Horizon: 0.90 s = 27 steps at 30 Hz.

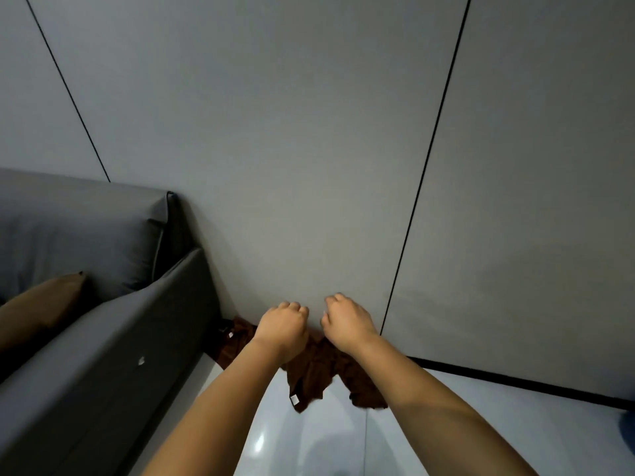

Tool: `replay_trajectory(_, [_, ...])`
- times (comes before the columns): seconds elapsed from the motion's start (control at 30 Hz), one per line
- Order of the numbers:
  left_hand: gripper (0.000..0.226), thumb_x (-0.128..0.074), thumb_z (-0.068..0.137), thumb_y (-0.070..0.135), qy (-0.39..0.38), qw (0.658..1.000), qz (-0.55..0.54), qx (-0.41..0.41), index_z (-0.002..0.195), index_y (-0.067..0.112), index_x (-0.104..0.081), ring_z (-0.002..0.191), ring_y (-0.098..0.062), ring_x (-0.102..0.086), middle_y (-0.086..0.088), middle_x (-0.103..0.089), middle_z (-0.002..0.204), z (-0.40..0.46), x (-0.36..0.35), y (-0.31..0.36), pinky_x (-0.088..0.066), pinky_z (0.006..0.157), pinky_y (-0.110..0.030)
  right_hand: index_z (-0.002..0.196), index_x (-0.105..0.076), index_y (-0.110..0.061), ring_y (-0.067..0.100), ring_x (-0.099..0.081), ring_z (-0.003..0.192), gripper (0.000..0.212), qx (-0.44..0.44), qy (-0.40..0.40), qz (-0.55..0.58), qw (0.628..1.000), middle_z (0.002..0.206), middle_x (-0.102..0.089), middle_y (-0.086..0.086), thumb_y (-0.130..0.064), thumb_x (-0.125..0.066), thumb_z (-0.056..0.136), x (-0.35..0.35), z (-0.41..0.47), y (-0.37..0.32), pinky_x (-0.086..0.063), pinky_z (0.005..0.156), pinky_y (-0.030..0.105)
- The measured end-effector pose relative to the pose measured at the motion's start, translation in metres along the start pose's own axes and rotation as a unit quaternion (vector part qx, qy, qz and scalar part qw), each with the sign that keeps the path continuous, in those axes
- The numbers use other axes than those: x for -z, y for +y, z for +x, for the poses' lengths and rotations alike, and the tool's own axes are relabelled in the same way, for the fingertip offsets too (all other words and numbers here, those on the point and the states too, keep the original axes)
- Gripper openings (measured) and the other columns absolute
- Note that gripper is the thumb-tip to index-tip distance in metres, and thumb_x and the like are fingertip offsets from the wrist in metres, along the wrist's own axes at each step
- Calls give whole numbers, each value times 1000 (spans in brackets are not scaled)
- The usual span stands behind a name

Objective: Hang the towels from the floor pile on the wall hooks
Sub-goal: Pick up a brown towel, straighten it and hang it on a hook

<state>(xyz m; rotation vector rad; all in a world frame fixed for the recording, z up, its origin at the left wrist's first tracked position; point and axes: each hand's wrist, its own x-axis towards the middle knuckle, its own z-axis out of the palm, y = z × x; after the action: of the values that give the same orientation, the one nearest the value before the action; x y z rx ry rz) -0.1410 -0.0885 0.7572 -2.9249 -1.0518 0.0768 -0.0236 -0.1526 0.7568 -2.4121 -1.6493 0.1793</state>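
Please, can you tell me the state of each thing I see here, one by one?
left hand: fingers curled, above the pile; a grip cannot be seen
right hand: fingers curled, above the pile; a grip cannot be seen
brown towels: crumpled on the floor by the wall
brown cushion: lying on the sofa

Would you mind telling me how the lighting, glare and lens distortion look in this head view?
Head view: dim, flat lighting; the wall seams splay outward from wide-angle distortion; soft glare patches on the glossy floor; the brown towels show little detail; deep shadow beside the sofa.
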Motion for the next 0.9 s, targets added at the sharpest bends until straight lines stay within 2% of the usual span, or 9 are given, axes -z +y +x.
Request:
replay_trajectory(0.27, [30, -36, 95, 23, -13, 999, -30, 16, 118, 10, -51, 111, -25, -49, -7, -54, 118, 146, -38, -33, -36, 90, -29, 124, -49, -9, 24, -48, 115, 32, 10, -6, 11, 1000, 124, -50, 8, -20, -38, 96, -31, 157, 57, -38, 90, 30])
replay_trajectory(0.37, [37, -35, 82, 28, -4, 997, -80, -22, 85, 12, -68, 78, -22, -64, -3, -66, 81, 179, -75, -46, -50, 74, -25, 117, -52, -7, 24, -51, 110, 27, 9, -1, 12, 1000, 118, -53, 8, -19, -38, 96, -70, 194, 78, -40, 85, 29])
replay_trajectory(0.43, [43, -29, 71, 28, 26, 997, -68, -38, 68, 15, -70, 59, -19, -64, 0, -65, 64, 202, -117, -58, -54, 62, -24, 108, -59, -6, 25, -57, 101, 22, 10, 4, 3, 1000, 107, -59, 9, -17, -51, 91, -109, 213, 89, -44, 81, 28])
replay_trajectory(0.53, [40, -27, 66, 21, 32, 997, -46, -48, 62, 13, -66, 55, -21, -61, -2, -60, 60, 233, -184, -70, -53, 57, -25, 77, -67, -10, 17, -65, 67, 29, 35, 37, 1, 999, 74, -64, 2, -16, -84, 54, -182, 236, 110, -51, 59, 20])
replay_trajectory(0.63, [40, -30, 66, 21, -4, 997, -32, -67, 68, 11, -68, 62, -23, -65, -4, -64, 65, 257, -282, -77, -55, 62, -26, 84, -71, -6, 21, -68, 72, 34, 34, 70, -38, 996, 81, -69, 6, -14, -83, 53, -282, 250, 143, -56, 66, 27])
replay_trajectory(0.7, [31, -46, 65, 24, -23, 996, -40, -75, 76, 8, -70, 70, -26, -67, -8, -67, 74, 264, -342, -77, -56, 67, -28, 89, -71, -2, 25, -69, 80, 26, 41, 84, -53, 994, 87, -69, 10, -16, -62, 69, -339, 255, 162, -56, 74, 34])
replay_trajectory(0.77, [40, -71, 59, 26, -50, 995, -43, -77, 94, 4, -69, 88, -29, -67, -13, -68, 92, 264, -414, -70, -54, 80, -32, 92, -71, 0, 26, -69, 84, 39, 21, 79, -59, 995, 91, -70, 13, -19, -41, 75, -409, 259, 179, -55, 78, 37])
replay_trajectory(0.83, [57, -65, 80, 28, -117, 990, -51, -59, 128, 3, -50, 123, -30, -48, -16, -52, 130, 257, -489, -63, -36, 106, -32, 96, -69, 3, 29, -69, 88, 33, 4, 81, -57, 995, 94, -70, 17, -14, -48, 77, -485, 256, 191, -54, 82, 41])
replay_trajectory(0.9, [52, -43, 96, 24, -132, 988, -54, -53, 143, 8, -28, 137, -26, -27, -10, -33, 147, 251, -561, -57, -17, 115, -31, 98, -68, 6, 32, -68, 88, 30, -14, 61, -42, 997, 95, -69, 20, -4, -70, 69, -557, 251, 198, -52, 83, 45])
